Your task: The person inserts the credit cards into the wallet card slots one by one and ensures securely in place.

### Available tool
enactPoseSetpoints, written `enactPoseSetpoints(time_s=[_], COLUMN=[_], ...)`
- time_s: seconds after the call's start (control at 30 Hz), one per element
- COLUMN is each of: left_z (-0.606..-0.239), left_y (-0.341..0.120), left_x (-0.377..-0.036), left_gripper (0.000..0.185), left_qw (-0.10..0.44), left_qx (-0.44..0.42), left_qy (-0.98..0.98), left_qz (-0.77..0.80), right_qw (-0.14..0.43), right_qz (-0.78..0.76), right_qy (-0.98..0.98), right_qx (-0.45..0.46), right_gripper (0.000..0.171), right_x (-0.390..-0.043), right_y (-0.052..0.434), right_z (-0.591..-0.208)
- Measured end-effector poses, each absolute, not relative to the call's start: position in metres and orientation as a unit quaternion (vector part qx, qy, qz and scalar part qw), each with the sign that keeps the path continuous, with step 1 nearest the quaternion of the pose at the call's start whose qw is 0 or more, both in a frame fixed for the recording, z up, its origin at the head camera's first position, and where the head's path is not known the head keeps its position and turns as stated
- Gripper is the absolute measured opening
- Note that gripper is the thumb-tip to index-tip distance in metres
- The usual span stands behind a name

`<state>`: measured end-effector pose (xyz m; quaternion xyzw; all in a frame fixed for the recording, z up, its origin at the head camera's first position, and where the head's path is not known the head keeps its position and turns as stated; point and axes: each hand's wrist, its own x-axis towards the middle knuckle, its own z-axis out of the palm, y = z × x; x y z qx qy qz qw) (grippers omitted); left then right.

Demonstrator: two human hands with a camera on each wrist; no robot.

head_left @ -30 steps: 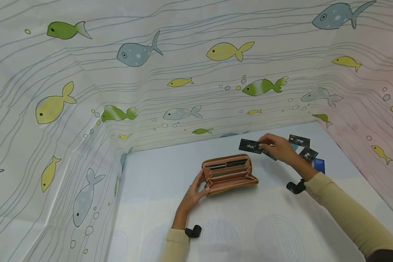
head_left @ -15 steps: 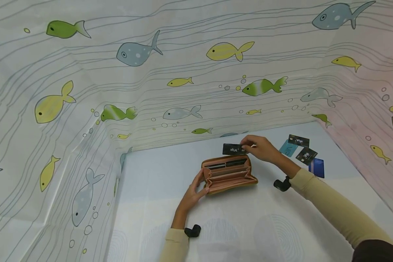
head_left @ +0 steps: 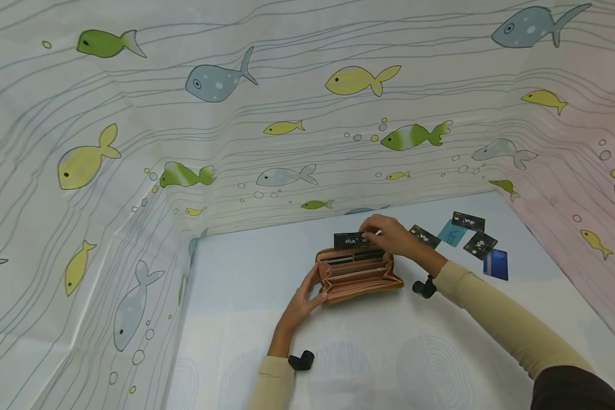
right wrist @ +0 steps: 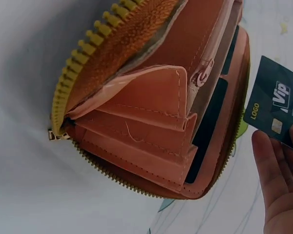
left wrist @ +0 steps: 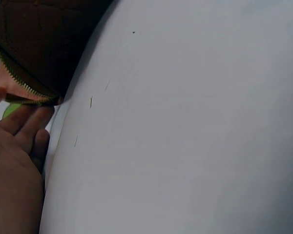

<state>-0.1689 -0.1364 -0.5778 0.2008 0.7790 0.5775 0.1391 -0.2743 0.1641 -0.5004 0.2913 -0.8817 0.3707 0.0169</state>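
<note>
An orange-brown zip-around wallet (head_left: 360, 280) stands unzipped on the table, its pink pleated compartments facing up. My left hand (head_left: 298, 307) grips its left end, thumb at the front corner and fingers along the side. In the left wrist view, the left fingers (left wrist: 31, 122) lie at the zipped corner. My right hand (head_left: 393, 237) pinches a black "Vip" bank card (head_left: 346, 241) by its right end, just over the wallet's back edge. In the right wrist view, this card (right wrist: 271, 95) is beside the slot panel, where dark cards (right wrist: 210, 129) show tucked in.
On the table right of the wallet lie loose cards: black Vip cards (head_left: 468, 221), a teal one (head_left: 451, 233) and a blue one (head_left: 496, 265). Fish-patterned sheeting (head_left: 287, 154) rises behind and at both sides of the white tabletop (head_left: 246, 279).
My right hand has carried the black card leftward from beside the loose cards to the wallet's back edge, uncovering the cards behind it. My left hand and the wallet stay put.
</note>
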Motion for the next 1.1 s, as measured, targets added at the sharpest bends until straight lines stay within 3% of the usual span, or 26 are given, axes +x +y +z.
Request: enactPoseSetpoints(time_s=[1.1], left_z=[-0.582], left_y=[-0.137], left_x=[-0.171], left_gripper=[0.077], left_qw=[0.134], left_qx=[0.211], left_qy=[0.770], left_qz=[0.587], right_qw=[0.038], right_qz=[0.326], right_qy=[-0.885], right_qx=[0.332], right_gripper=[0.012], right_x=[-0.274], right_y=[0.126], right_z=[-0.517])
